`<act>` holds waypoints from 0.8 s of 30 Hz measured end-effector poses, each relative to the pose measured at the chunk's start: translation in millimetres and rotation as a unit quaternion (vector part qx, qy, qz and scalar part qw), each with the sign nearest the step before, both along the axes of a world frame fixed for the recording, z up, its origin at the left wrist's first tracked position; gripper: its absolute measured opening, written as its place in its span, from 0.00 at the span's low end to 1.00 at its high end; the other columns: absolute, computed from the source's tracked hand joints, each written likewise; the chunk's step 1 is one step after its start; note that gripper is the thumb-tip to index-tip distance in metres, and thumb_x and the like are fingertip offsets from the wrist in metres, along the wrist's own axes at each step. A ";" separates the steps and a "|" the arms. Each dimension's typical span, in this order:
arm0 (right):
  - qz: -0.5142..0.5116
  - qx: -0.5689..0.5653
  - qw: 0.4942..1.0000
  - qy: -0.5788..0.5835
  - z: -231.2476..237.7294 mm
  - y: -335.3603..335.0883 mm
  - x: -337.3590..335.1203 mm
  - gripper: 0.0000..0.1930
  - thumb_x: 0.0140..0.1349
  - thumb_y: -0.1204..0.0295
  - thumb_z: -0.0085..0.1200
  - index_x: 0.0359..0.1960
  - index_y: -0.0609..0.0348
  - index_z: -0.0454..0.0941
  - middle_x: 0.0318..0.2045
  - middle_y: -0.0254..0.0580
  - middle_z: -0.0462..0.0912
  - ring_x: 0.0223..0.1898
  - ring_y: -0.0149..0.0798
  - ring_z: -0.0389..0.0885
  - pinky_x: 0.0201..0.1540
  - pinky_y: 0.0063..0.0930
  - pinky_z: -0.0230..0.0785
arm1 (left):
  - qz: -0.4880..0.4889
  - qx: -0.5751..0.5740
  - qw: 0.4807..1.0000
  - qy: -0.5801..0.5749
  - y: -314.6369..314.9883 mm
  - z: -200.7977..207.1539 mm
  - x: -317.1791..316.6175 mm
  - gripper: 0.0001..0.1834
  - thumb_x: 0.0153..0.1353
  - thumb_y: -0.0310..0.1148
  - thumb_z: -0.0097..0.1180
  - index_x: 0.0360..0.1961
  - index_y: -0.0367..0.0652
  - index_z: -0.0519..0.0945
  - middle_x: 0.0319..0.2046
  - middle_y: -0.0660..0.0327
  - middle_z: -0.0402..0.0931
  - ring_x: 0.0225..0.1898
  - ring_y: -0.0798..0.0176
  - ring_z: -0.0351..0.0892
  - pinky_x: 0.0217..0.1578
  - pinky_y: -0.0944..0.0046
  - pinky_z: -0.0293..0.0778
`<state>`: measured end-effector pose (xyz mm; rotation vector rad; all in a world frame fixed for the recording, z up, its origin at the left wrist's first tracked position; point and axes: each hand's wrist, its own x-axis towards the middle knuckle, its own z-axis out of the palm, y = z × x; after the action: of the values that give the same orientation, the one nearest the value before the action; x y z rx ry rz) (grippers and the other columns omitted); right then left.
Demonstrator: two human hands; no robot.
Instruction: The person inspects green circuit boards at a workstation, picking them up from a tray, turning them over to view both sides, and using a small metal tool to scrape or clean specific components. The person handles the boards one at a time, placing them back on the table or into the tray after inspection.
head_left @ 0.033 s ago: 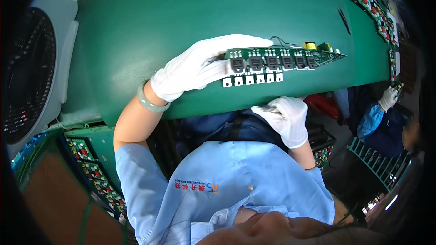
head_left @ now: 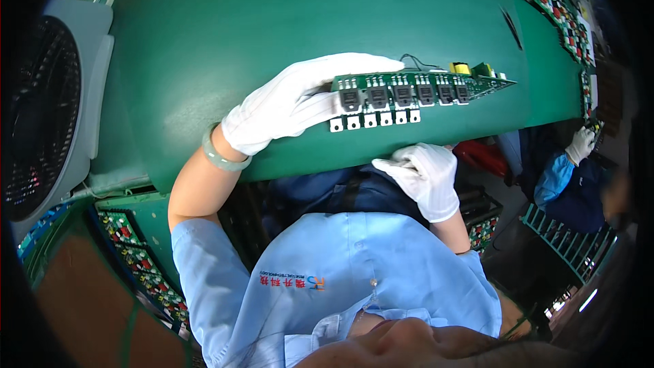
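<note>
My left hand (head_left: 283, 105), in a white glove, grips the left end of a green circuit board (head_left: 436, 80). The board is held on edge above the green table, its long side running to the right. Black flat transistors with metal tabs (head_left: 378, 97) line its near face, and a yellow-wrapped part (head_left: 460, 68) stands at its far right. A thin dark wire loops above it. My right hand (head_left: 426, 176), also gloved, is closed just off the table's near edge, below the board and apart from it. What its curled fingers hold, if anything, is hidden.
A grey fan (head_left: 48, 109) stands at the left. Tweezers (head_left: 511, 28) lie on the green table (head_left: 306, 13). Populated boards (head_left: 545, 0) line the far right, and more boards (head_left: 139, 262) stand at lower left. A co-worker's gloved hand (head_left: 581, 145) holds a part at the right.
The whole picture has shifted slightly left. Both hands keep the same pose, the left one still gripping the board.
</note>
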<state>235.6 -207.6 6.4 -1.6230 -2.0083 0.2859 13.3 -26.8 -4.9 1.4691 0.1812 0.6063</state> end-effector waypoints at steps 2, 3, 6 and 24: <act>-0.008 -0.021 0.998 0.064 -1.1 -1.3 -4.8 0.18 0.48 0.63 0.79 0.34 0.55 0.82 0.29 0.34 0.85 0.23 0.37 0.83 0.28 0.30 0.74 | 0.006 0.014 1.000 -0.002 0.4 -1.7 0.8 0.25 0.73 0.27 0.52 0.70 0.35 0.72 0.65 0.52 0.77 0.63 0.59 0.77 0.65 0.59 0.71; -0.002 -0.056 0.995 0.082 1.0 -3.9 -5.1 0.19 0.55 0.66 0.75 0.45 0.59 0.82 0.38 0.40 0.88 0.28 0.39 0.86 0.33 0.30 0.78 | 0.010 0.005 1.000 0.007 -1.3 -2.0 0.1 0.25 0.73 0.27 0.52 0.70 0.35 0.72 0.65 0.52 0.77 0.63 0.59 0.77 0.65 0.59 0.72; -0.025 -0.060 0.992 0.111 -1.9 -5.6 -8.3 0.15 0.63 0.71 0.68 0.48 0.62 0.81 0.41 0.44 0.88 0.32 0.44 0.87 0.37 0.34 0.79 | 0.028 -0.034 0.998 0.045 -9.3 -4.2 1.5 0.26 0.73 0.30 0.55 0.69 0.34 0.70 0.64 0.50 0.76 0.64 0.58 0.76 0.65 0.57 0.71; -0.105 -0.032 0.990 0.090 4.0 -52.5 25.4 0.22 0.66 0.71 0.63 0.61 0.62 0.80 0.34 0.44 0.83 0.33 0.43 0.81 0.38 0.35 0.76 | 0.461 0.266 0.829 0.172 -144.1 -7.9 63.2 0.20 0.65 0.30 0.61 0.55 0.30 0.78 0.50 0.44 0.82 0.50 0.41 0.83 0.55 0.50 0.78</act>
<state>261.0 -260.1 10.5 -1.7653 -1.6947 0.4042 76.5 -170.9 -12.7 2.0020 1.1311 1.2303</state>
